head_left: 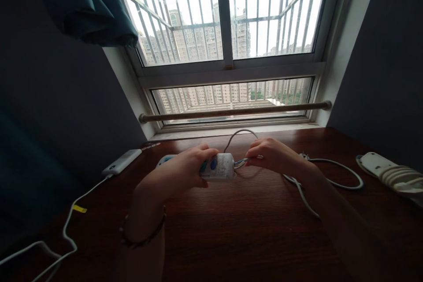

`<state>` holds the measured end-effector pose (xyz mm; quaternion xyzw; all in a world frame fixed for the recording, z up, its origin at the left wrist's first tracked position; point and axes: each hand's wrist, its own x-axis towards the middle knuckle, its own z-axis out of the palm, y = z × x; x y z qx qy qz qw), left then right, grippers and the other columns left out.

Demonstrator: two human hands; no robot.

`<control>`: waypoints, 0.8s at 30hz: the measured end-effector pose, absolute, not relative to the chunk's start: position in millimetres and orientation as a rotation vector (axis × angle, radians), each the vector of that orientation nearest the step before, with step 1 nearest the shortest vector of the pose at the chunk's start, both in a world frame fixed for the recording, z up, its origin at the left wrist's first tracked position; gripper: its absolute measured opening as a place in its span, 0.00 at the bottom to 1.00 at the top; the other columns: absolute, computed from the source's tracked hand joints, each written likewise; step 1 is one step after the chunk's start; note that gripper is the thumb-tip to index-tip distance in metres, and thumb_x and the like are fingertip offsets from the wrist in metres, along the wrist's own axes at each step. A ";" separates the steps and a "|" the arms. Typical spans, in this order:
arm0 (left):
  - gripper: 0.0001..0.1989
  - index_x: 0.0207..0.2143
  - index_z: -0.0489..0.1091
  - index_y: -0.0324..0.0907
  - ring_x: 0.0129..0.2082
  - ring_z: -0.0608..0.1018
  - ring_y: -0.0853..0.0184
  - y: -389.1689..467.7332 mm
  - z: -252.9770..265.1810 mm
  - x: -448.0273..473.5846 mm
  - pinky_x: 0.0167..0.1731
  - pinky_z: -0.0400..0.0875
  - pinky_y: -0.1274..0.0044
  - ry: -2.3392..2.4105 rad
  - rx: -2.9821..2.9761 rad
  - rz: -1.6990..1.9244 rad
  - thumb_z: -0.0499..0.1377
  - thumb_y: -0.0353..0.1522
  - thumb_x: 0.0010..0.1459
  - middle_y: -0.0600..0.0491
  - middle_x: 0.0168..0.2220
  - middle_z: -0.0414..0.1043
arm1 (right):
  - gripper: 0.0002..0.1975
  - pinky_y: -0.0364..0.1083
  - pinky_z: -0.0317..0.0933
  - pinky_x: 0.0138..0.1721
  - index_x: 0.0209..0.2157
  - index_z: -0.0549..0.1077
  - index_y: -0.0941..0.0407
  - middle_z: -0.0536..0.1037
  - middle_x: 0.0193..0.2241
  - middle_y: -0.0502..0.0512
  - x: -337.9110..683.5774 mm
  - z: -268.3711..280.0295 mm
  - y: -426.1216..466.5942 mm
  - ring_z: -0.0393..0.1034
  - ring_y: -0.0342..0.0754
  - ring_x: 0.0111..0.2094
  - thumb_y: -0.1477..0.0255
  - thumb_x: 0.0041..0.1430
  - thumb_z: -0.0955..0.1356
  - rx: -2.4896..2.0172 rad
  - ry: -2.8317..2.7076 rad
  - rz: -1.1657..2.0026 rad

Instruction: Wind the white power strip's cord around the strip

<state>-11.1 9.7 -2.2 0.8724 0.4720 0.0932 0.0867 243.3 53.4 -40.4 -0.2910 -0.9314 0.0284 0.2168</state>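
Left hand (188, 165) clamps the white power strip (220, 166) on the worktop (238, 229): light, rigid plastic, best held round its body. Right hand (272, 155) pinches thin, fragile wires (241, 163) just beside that grip, limp cable (333, 176) trailing beyond.

Dark reddish-brown wooden table (231, 229) is running from the near edge up to the window sill, grain showing across the bare middle. On it: a white power bank (121, 161) is lying far left — a white cable (68, 224) is trailing from it toward the near left corner, a small yellow tag (79, 208) sitting just beside the cable. Far centre, a white power strip (221, 167) is sitting on the wood. To the right, a white cord (333, 176) is looping over the surface — further right, another white power strip (376, 163) is lying with its cord wound in a bundle (401, 177).
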 end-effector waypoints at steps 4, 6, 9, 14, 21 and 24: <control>0.26 0.46 0.65 0.47 0.42 0.71 0.64 6.4 0.1 -9.7 0.39 0.64 0.75 1.417 2.603 0.217 0.64 0.30 0.42 0.54 0.44 0.66 | 0.08 0.41 0.52 0.30 0.30 0.76 0.58 0.73 0.26 0.52 244.1 -38.9 51.6 0.65 0.41 0.28 0.69 0.58 0.67 -0.812 -2.588 0.082; 0.25 0.46 0.64 0.47 0.42 0.71 0.64 4.5 1.1 -9.9 0.39 0.64 0.76 1.412 2.608 0.218 0.63 0.30 0.43 0.54 0.44 0.66 | 0.08 0.41 0.52 0.30 0.30 0.76 0.58 0.73 0.26 0.52 243.8 -37.5 50.4 0.65 0.41 0.28 0.69 0.58 0.67 -0.805 -2.599 0.090; 0.24 0.46 0.65 0.47 0.41 0.71 0.64 2.5 1.2 -11.0 0.38 0.64 0.76 1.417 2.615 0.219 0.63 0.29 0.43 0.54 0.44 0.66 | 0.09 0.41 0.53 0.30 0.30 0.77 0.59 0.73 0.26 0.53 242.3 -36.3 49.2 0.66 0.42 0.28 0.69 0.58 0.67 -0.799 -2.608 0.103; 0.25 0.45 0.65 0.47 0.42 0.71 0.64 2.3 0.7 -14.2 0.39 0.64 0.76 1.414 2.620 0.242 0.63 0.29 0.42 0.54 0.43 0.67 | 0.08 0.41 0.52 0.30 0.30 0.77 0.59 0.73 0.26 0.53 238.8 -37.2 48.8 0.65 0.42 0.27 0.70 0.58 0.67 -0.785 -2.603 0.134; 0.25 0.45 0.65 0.47 0.41 0.71 0.64 5.4 -0.5 -17.4 0.39 0.64 0.75 1.402 2.621 0.273 0.64 0.31 0.42 0.54 0.42 0.67 | 0.07 0.41 0.54 0.31 0.30 0.76 0.59 0.73 0.26 0.54 237.7 -42.9 54.4 0.65 0.42 0.28 0.71 0.57 0.68 -0.765 -2.600 0.222; 0.24 0.46 0.65 0.48 0.41 0.72 0.64 5.6 -0.1 -18.3 0.40 0.64 0.75 1.398 2.631 0.292 0.63 0.31 0.44 0.54 0.42 0.68 | 0.05 0.41 0.56 0.32 0.30 0.75 0.60 0.74 0.27 0.54 239.1 -45.8 56.8 0.66 0.43 0.30 0.74 0.55 0.68 -0.695 -2.629 0.275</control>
